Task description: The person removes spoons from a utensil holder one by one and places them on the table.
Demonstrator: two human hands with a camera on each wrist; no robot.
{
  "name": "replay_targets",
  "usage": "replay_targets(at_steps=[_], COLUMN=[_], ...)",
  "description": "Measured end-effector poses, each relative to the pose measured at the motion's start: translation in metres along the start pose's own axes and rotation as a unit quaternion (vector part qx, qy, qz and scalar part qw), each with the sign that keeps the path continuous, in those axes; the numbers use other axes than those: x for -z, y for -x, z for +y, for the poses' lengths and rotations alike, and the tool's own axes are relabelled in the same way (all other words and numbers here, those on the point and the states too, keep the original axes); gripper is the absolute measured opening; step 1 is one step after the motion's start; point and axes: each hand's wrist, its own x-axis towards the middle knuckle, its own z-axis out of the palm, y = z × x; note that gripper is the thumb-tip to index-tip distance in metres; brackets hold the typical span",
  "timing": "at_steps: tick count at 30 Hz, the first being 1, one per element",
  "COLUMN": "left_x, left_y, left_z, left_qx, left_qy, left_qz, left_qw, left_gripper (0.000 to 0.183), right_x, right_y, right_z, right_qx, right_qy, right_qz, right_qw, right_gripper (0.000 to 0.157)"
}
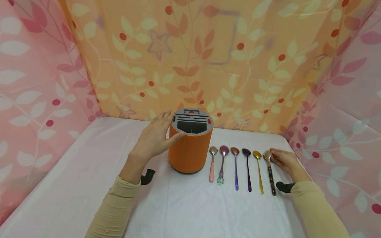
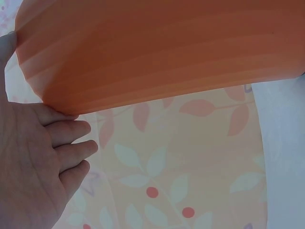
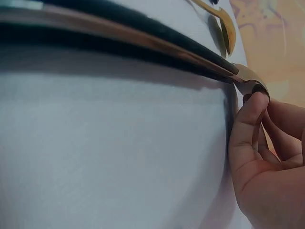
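An orange cylindrical utensil holder [image 1: 188, 153] with a grey slotted top [image 1: 191, 115] stands upright on the table. Against its left side and rim rests my left hand [image 1: 154, 135], fingers straight and thumb spread across the front; the left wrist view shows the fingertips by the holder's orange wall [image 2: 157, 52]. At the right end of a row of spoons, my right hand [image 1: 285, 161] pinches the bowl of a spoon with a dark riveted handle [image 1: 271, 178]. In the right wrist view, the thumb and fingers [image 3: 252, 112] meet at that spoon's bowl edge.
Left of that spoon lie a gold spoon [image 1: 259, 170], a dark purple spoon [image 1: 248, 168], a copper-and-blue spoon [image 1: 236, 168], a pink-purple spoon with an ornate end [image 1: 222, 162] and a pink-handled spoon [image 1: 212, 165]. A white cloth [image 1: 184, 205] covers the table; patterned curtains [image 1: 190, 66] enclose it.
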Motion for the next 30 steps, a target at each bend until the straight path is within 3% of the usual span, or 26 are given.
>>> replay_targets(at_steps=[4,9,15,18,21,25,30], left_x=[0.000,-0.001,0.000,0.000,-0.001,-0.003,-0.001], left_y=[0.000,0.000,-0.001,-0.001,0.000,0.001,0.003], left_z=[0.000,0.000,-0.002,-0.005,-0.008,-0.013,-0.021], left_qx=[0.000,-0.003,-0.006,-0.005,-0.003,-0.003,0.003], left_qy=[0.002,0.003,0.003,0.009,0.018,0.029,0.034], left_qz=[0.000,0.001,0.003,0.004,0.004,0.008,0.011], left_qw=[1.0000,1.0000,1.0000,0.9999,0.9998,0.9996,0.9993], left_gripper=[0.100,0.100,0.099,0.099,0.099,0.100,0.102], right_x=[0.001,0.001,-0.004,-0.005,-0.009,-0.020,-0.046], right_y=[0.000,-0.002,0.002,0.006,0.009,0.015,0.030], right_z=[0.004,0.009,0.012,0.012,0.010,0.006,-0.002], right_qx=[0.028,0.053,0.083,0.094,0.092,0.107,0.193], right_qy=[0.064,0.127,0.150,0.188,0.249,0.330,0.402], right_qz=[0.026,0.059,0.070,0.080,0.102,0.121,0.138], right_qw=[0.997,0.989,0.983,0.974,0.959,0.930,0.884], right_gripper=[0.023,0.052,0.055,0.055,0.054,0.054,0.055])
